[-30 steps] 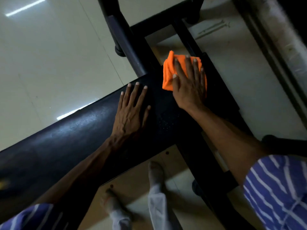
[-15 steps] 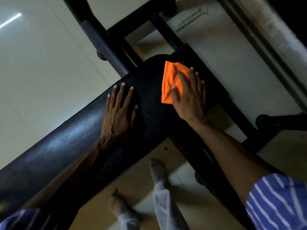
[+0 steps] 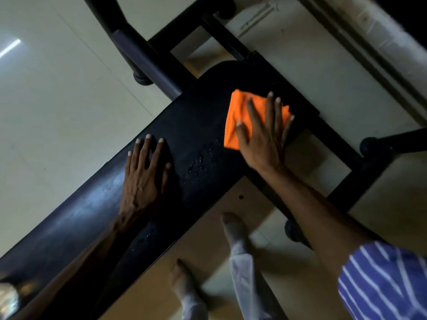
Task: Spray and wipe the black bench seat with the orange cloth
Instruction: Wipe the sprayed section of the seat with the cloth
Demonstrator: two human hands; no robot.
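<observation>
The black bench seat [image 3: 198,116] runs diagonally from lower left to its rounded end at upper centre. A folded orange cloth [image 3: 235,118] lies flat near that end. My right hand [image 3: 263,139] presses on the cloth with fingers spread, covering its right half. My left hand [image 3: 144,174] rests palm-down on the seat further left, fingers apart, holding nothing. Small droplets [image 3: 198,162] glisten on the seat between the two hands. No spray bottle shows clearly.
Black metal frame bars [image 3: 337,144] and a padded upright [image 3: 143,54] surround the seat's end. Pale tiled floor [image 3: 57,100] lies to the left. My feet [image 3: 233,227] stand below the bench. A blurred shiny object [image 3: 8,299] sits at the bottom left corner.
My right hand has slid the orange cloth along the seat toward me, away from the rounded end. The left hand stays planted on the seat.
</observation>
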